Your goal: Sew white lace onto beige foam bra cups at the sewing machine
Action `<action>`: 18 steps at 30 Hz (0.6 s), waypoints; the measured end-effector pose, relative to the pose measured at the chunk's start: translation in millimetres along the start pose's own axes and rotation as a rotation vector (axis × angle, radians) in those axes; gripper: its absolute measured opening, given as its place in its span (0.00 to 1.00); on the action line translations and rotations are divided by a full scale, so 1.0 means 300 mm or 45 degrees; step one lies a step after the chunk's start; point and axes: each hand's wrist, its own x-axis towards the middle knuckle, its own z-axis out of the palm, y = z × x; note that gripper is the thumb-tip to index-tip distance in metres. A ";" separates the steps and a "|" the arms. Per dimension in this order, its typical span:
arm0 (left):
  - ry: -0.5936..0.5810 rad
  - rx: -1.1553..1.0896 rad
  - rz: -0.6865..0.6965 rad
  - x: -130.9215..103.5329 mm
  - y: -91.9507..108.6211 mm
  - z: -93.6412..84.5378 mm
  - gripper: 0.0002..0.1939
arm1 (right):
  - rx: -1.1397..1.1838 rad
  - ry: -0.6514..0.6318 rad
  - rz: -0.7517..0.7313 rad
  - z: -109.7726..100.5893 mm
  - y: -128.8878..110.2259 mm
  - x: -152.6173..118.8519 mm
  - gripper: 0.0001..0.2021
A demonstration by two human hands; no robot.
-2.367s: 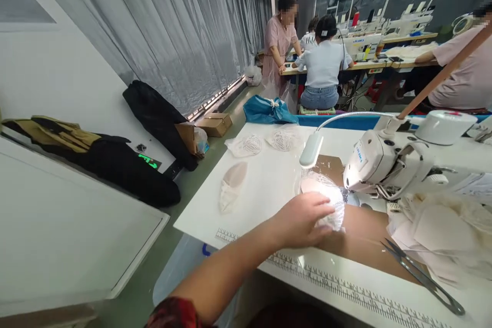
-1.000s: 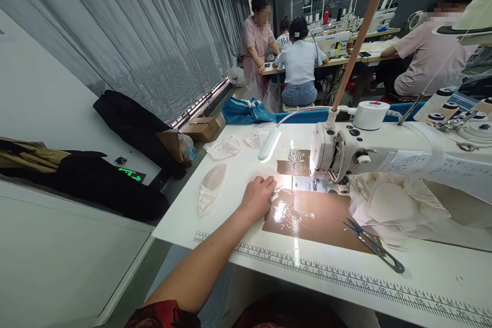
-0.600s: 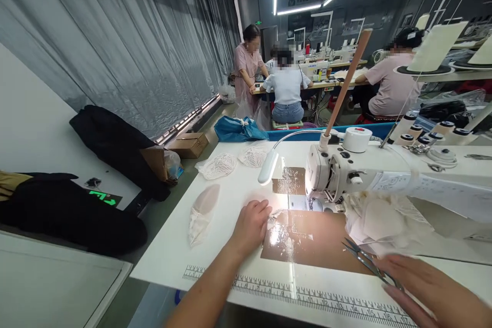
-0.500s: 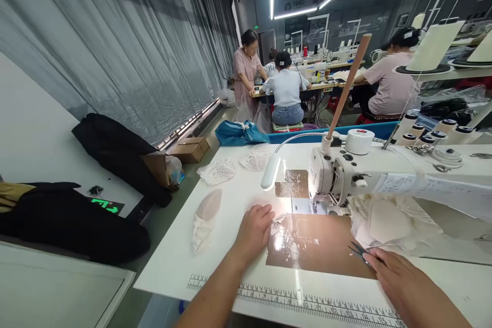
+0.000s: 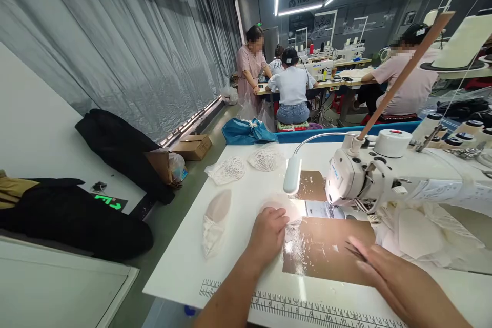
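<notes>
My left hand (image 5: 270, 233) rests on the white tabletop left of the sewing machine, fingers curled over the edge of a pale fabric cup (image 5: 282, 206). A bit of white lace hangs below those fingers. Over the brown panel, my right hand (image 5: 395, 269) is closed around small dark thread snips (image 5: 355, 250), their thin blades pointing left; the handles are hidden in the palm. The sewing machine (image 5: 340, 177) stands between and behind the hands, its needle area lit. Another cup with lace (image 5: 216, 220) lies farther left.
Two lacy white pieces (image 5: 226, 170) lie at the table's back left. A lamp (image 5: 292, 174) bends over the work area. Pale fabric (image 5: 418, 230) is heaped under the machine arm. A printed ruler (image 5: 307, 312) runs along the front edge. Several people sit or stand beyond.
The view has shifted, so the table appears farther right. My right hand has moved left over the brown panel with the snips. The cup at my left hand now shows more fully.
</notes>
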 end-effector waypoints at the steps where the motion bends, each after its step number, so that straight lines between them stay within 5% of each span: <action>1: -0.003 -0.009 -0.008 0.000 0.000 -0.002 0.18 | -0.031 -0.100 0.004 0.004 -0.040 0.043 0.20; 8: 0.009 -0.066 -0.041 0.002 -0.003 -0.009 0.17 | -0.194 -0.304 0.084 0.025 -0.207 0.300 0.19; 18: -0.020 0.010 -0.057 0.004 -0.012 -0.005 0.18 | -0.171 -0.339 0.063 0.049 -0.251 0.340 0.22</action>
